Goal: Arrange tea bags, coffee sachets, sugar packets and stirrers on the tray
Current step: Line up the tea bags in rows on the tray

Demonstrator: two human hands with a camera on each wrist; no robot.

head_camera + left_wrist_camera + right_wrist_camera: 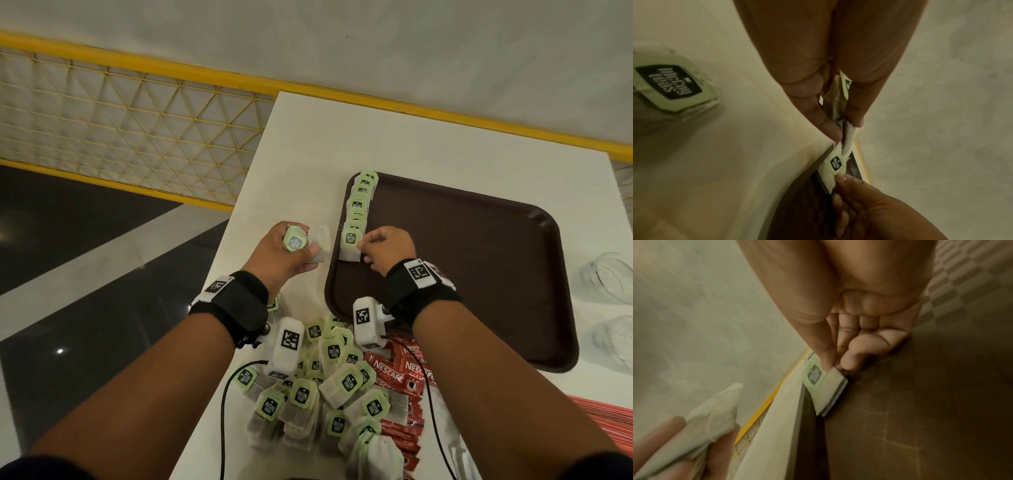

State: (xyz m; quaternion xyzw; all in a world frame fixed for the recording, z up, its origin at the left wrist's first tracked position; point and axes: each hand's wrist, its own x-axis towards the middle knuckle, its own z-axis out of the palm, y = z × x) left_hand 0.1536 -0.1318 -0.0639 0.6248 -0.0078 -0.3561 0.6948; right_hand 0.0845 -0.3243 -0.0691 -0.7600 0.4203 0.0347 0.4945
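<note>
Landmark: brown tray (479, 274), lying flat on the white counter (376, 137).
Left hand (284, 257): just left of the tray's left rim, above the counter. Grip curled round a small bunch of tea bags (301, 245); thumb and fingers press them together, a green tag faces up. In the left wrist view the fingers (826, 120) clamp the paper of the bags edge-on.
Row of tea bags (358, 209): on the tray, along its left rim, overlapping one another from the far corner toward the near side, green tags up.
Nearest tea bag in the row (350, 245): lies at the row's near end, inside the tray's left rim.
Right hand (387, 253): over the tray, just right of the row. Grip pinches the right edge of that nearest bag between thumb and forefinger; the other fingers are curled in, as the right wrist view shows (838, 360).
Loose tea bag heap (325, 394): on the counter, near side of the tray's near-left corner.
Coffee sachets (400, 373): red, on the counter just off the tray's near rim, right of the heap.
Glass jars (606, 281): on the counter beyond the tray's right rim.
</note>
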